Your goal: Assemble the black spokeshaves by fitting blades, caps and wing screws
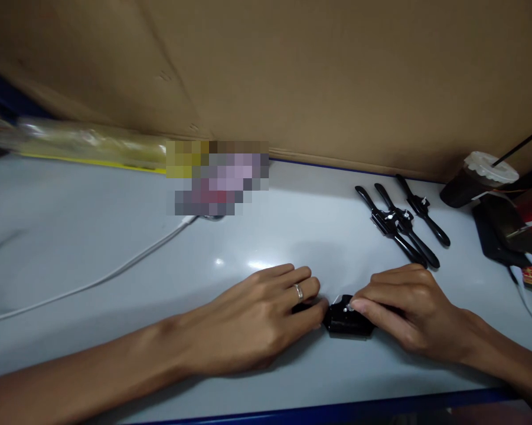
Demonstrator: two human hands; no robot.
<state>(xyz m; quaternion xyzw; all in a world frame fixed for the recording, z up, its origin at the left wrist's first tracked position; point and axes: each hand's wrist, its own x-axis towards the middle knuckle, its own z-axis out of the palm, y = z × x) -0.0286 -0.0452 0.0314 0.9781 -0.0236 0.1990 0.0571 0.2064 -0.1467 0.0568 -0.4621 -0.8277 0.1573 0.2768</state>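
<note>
A black spokeshave (348,324) lies on the grey-white table in front of me, with a small silver screw at its middle. My left hand (274,319), with a ring on one finger, is closed over its left handle, which is mostly hidden. At the centre of the tool, the thumb and forefinger of my right hand (407,310) pinch the silver thumbscrew (349,307). The right handle is out of sight beneath that hand. Farther back on the right lie three more black spokeshaves (420,203), two of them overlapping.
A lidded cup of dark drink (473,183) with a black straw stands at the back right, beside a dark device (507,230) and cables. A white cable (115,273) crosses the left side to a blurred-out item (224,183). Clear plastic wrap (92,141) lies along the cardboard wall (292,77).
</note>
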